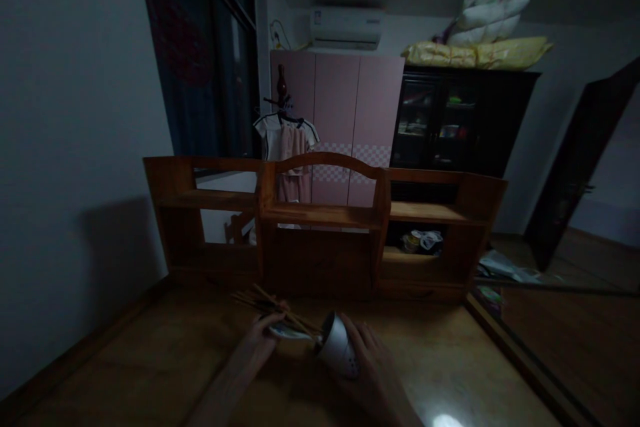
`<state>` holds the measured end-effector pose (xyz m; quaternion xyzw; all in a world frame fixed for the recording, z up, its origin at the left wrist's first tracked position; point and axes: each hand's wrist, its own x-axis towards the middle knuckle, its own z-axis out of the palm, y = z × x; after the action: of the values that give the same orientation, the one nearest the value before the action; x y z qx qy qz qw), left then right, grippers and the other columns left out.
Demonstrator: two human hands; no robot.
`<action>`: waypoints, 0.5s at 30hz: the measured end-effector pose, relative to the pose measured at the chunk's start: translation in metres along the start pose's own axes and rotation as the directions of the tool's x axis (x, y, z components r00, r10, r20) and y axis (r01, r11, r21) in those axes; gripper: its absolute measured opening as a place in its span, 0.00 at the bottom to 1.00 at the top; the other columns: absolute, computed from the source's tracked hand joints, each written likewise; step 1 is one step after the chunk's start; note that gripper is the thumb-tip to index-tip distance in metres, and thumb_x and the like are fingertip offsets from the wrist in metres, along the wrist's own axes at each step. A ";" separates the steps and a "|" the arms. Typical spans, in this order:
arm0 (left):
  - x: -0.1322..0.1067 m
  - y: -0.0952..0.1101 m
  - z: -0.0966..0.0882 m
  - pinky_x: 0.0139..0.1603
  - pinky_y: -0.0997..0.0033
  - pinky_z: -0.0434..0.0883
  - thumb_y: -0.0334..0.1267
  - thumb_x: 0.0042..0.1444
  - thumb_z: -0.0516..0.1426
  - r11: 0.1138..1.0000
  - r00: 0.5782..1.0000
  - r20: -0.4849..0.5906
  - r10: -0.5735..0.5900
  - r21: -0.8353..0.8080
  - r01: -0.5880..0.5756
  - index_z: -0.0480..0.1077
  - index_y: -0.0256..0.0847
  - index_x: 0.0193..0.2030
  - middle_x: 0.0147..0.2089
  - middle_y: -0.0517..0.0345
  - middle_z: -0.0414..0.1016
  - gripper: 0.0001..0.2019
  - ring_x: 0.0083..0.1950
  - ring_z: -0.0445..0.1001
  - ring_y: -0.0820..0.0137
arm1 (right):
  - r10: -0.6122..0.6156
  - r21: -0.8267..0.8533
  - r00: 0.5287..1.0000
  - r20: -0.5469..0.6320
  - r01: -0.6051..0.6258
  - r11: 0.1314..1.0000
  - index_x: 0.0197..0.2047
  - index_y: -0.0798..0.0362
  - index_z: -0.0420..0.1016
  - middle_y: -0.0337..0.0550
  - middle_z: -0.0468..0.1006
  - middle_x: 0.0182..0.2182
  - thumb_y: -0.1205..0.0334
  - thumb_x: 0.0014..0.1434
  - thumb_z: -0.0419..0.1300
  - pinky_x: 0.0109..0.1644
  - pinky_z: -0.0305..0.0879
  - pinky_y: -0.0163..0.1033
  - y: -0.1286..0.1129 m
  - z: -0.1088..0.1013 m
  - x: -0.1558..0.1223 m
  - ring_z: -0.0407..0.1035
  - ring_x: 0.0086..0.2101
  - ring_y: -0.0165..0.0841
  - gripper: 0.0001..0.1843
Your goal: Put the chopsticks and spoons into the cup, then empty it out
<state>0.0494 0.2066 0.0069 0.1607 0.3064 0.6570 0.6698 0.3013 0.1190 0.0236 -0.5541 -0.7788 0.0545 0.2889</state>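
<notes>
Wood: thin sticks (273,307), one loose bundle, fanned at the far end, held low over the desk (150,360) before the shelf unit (320,213). Their near ends meet the mouth of a pale perforated cup (336,347), tipped on its side.

Risk, as judged: the loose fan may let sticks slip out and scatter, and the tilted cup may roll if the grip eases.

Left hand (265,332): forearm reaching forward, fingers closed round the bundle.

Right hand (373,367): fingers wrapped about the cup's wall; dim light hides the fingertips.

Before me: wooden shelf unit (320,215) on my desk (125,360)
Behind it: pink wardrobe (350,107), dark cabinet (470,120)
Above: air conditioner (346,27)
</notes>
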 end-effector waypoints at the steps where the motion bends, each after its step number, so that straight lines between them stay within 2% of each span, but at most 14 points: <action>1: 0.003 0.006 -0.002 0.43 0.74 0.76 0.13 0.52 0.53 1.000 1.000 -0.013 0.008 -0.013 -0.008 0.73 0.31 0.36 0.36 0.50 0.78 0.13 0.38 0.79 0.68 | -0.004 0.007 1.000 -0.009 0.004 1.000 0.70 0.40 0.47 0.45 0.66 0.57 0.63 0.49 0.66 0.57 0.60 0.47 0.002 0.000 0.000 0.61 0.55 0.46 0.49; 5: 0.012 0.033 -0.015 0.43 0.75 0.77 0.15 0.55 0.52 1.000 0.996 -0.086 -0.007 -0.026 0.005 0.72 0.30 0.36 0.36 0.52 0.77 0.11 0.37 0.79 0.70 | -0.006 0.014 0.999 -0.038 0.007 1.000 0.70 0.43 0.48 0.47 0.66 0.56 0.65 0.49 0.66 0.56 0.61 0.46 0.011 -0.003 -0.002 0.61 0.54 0.46 0.49; 9: 0.014 0.071 -0.038 0.41 0.71 0.78 0.19 0.59 0.51 0.999 0.992 -0.123 -0.035 -0.010 0.034 0.71 0.30 0.39 0.36 0.52 0.77 0.10 0.36 0.79 0.69 | -0.006 0.012 0.998 -0.070 0.007 1.000 0.69 0.42 0.49 0.46 0.66 0.55 0.66 0.49 0.65 0.55 0.62 0.47 0.014 -0.004 -0.004 0.61 0.54 0.45 0.48; 12: 0.006 0.106 -0.056 0.38 0.70 0.77 0.21 0.59 0.52 0.969 0.977 -0.111 -0.183 0.150 0.198 0.72 0.28 0.37 0.33 0.49 0.77 0.07 0.33 0.78 0.67 | -0.007 -0.003 0.997 -0.079 0.006 1.000 0.70 0.42 0.48 0.46 0.67 0.54 0.66 0.49 0.64 0.53 0.63 0.48 0.016 -0.002 -0.006 0.62 0.52 0.46 0.48; 14: -0.005 0.130 -0.064 0.39 0.69 0.76 0.23 0.59 0.53 0.904 0.943 -0.125 -0.308 0.271 0.332 0.73 0.27 0.35 0.31 0.48 0.77 0.08 0.34 0.79 0.65 | -0.015 -0.016 0.996 -0.087 0.014 1.000 0.69 0.43 0.48 0.46 0.67 0.54 0.65 0.48 0.64 0.53 0.63 0.48 0.018 0.001 -0.007 0.62 0.52 0.46 0.48; 15: -0.011 0.141 -0.066 0.40 0.68 0.76 0.23 0.59 0.53 0.870 0.935 -0.142 -0.326 0.342 0.355 0.73 0.27 0.34 0.32 0.49 0.78 0.08 0.36 0.79 0.63 | -0.021 -0.020 0.996 -0.091 0.019 1.000 0.70 0.43 0.48 0.46 0.67 0.54 0.65 0.48 0.65 0.53 0.63 0.48 0.020 0.003 -0.007 0.62 0.52 0.46 0.49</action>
<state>-0.1007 0.1956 0.0460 0.1985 0.4720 0.4667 0.7211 0.3174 0.1213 0.0102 -0.5509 -0.7708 0.0187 0.3193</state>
